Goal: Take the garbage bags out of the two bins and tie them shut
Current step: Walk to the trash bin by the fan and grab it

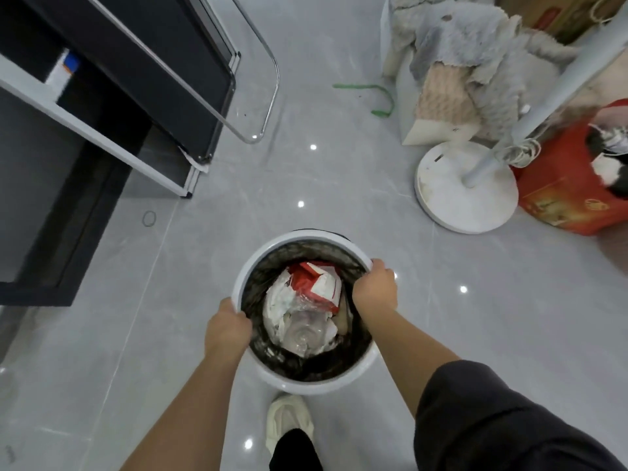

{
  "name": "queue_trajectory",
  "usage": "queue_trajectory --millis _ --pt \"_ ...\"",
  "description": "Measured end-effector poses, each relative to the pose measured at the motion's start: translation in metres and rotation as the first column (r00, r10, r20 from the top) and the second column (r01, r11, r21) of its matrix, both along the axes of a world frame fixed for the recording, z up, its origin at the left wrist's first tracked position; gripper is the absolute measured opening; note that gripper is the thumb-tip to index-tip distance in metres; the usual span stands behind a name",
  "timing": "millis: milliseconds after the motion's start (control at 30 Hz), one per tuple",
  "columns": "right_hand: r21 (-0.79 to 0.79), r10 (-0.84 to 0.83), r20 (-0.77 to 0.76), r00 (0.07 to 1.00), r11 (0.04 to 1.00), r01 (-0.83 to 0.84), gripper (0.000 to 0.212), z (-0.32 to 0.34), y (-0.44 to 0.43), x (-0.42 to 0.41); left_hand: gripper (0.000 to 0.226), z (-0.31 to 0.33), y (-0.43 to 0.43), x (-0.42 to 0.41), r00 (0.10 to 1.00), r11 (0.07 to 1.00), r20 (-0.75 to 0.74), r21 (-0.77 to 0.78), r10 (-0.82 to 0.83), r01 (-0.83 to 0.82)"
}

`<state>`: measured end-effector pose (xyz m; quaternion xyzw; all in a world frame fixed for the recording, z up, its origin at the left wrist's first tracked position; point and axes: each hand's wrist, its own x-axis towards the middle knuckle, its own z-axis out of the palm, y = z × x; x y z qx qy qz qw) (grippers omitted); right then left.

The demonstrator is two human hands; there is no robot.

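A round white bin (316, 382) stands on the grey floor just in front of my foot. A black garbage bag (258, 280) lines it, holding red and white packaging, crumpled paper and a clear plastic bottle. My left hand (227, 329) grips the bin's left rim with the fingers curled over the edge. At the right rim, my right hand (375, 285) is closed over the edge where the bag meets the bin. I cannot tell whether either hand pinches the bag itself. Only one bin is in view.
A white fan base (465, 195) and its pole stand to the right, beside a red box (564, 202) and a pile of fluffy fabric (475, 62). A black and white cabinet (85, 124) and a chrome chair frame (268, 79) fill the left. My shoe (289, 419) is just below the bin.
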<state>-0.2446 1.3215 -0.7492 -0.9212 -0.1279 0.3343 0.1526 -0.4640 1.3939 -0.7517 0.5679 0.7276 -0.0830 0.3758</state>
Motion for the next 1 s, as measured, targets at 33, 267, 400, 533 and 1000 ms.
queue_trajectory --millis 33,267,400,533,1000 --pt "-0.015 -0.021 -0.008 1.000 1.000 0.021 0.040 0.002 -0.008 0.005 0.033 0.000 -0.002 0.005 1.000 1.000 0.023 -0.029 -0.011 0.011" --pt "-0.100 -0.177 -0.113 0.978 0.981 0.166 0.042 0.013 -0.057 0.033 0.031 0.012 -0.011 0.037 0.989 0.985 0.140 -0.157 -0.048 0.070" --pt "-0.155 -0.246 -0.164 0.955 0.963 0.222 0.038 0.017 -0.079 0.040 0.025 0.016 -0.015 0.047 0.966 0.982 0.260 -0.184 0.010 0.039" --pt "-0.178 -0.282 -0.158 0.946 0.951 0.254 0.034 0.019 -0.102 0.054 0.017 0.014 -0.024 0.068 0.946 0.979 0.323 -0.180 -0.028 0.090" --pt "-0.132 -0.287 -0.079 0.955 0.952 0.275 0.025 0.032 -0.140 0.089 0.020 0.013 -0.046 0.118 0.919 0.922 0.073 0.029 -0.387 0.386"
